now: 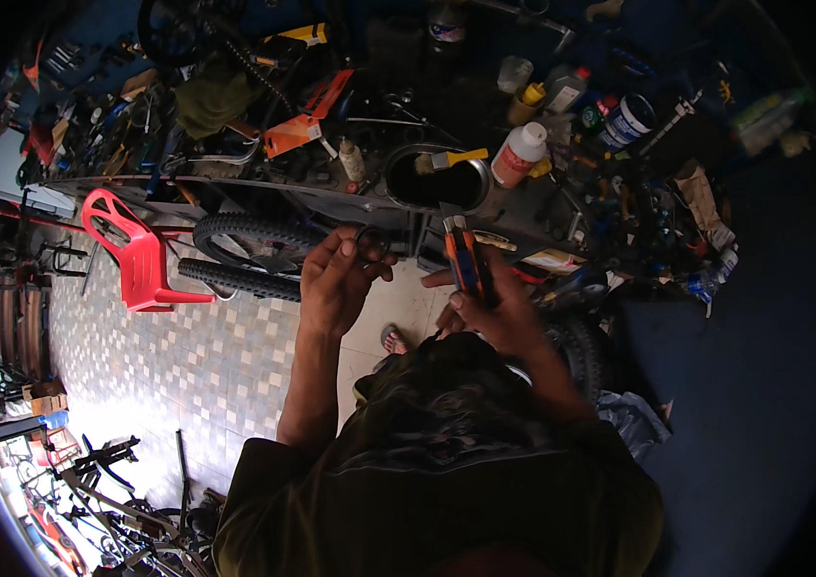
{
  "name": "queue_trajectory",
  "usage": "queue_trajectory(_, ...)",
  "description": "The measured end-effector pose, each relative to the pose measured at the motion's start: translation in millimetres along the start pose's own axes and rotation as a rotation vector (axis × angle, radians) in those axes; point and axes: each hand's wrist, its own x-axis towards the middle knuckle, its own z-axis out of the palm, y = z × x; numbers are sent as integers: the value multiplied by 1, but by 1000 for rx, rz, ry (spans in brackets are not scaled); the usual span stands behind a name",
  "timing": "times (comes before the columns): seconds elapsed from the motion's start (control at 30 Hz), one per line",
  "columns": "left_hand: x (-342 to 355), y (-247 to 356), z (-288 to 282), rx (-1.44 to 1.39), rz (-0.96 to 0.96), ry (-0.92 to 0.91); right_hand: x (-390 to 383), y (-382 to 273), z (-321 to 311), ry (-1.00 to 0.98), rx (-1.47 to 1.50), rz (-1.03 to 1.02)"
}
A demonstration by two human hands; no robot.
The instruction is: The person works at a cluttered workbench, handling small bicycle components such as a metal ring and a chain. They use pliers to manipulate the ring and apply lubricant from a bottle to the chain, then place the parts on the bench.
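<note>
- While my hands are apart, my left hand pinches a dark ring, apparently at the fingertips for a clear view.
- Right of it, my right hand clasps an orange-and-blue tool, metal end far.
- Farther: brush across basin, likely for reach.

The workbench is carrying a round dark basin, a white-capped bottle and a smaller nozzle bottle; the tiled floor is supporting a red plastic chair.
</note>
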Motion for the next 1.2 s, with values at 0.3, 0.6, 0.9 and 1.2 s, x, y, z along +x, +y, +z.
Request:
queue_trajectory(0.3, -5, 12, 23, 40, 68, -91, 7, -71, -9, -156, -791, -272)
queue_trajectory(0.6, -8, 14, 27, 81, 154, -163, 11, -91, 4, -109, -1201, -267)
queue_trajectory(0.9, -11, 16, 30, 125, 157, -140, 14, -93, 6, -102, -1268, -261)
queue_trajectory(1.2, -11, 17, 28, 198, 166, -125, 15, -97, 8, -123, -1284, -241)
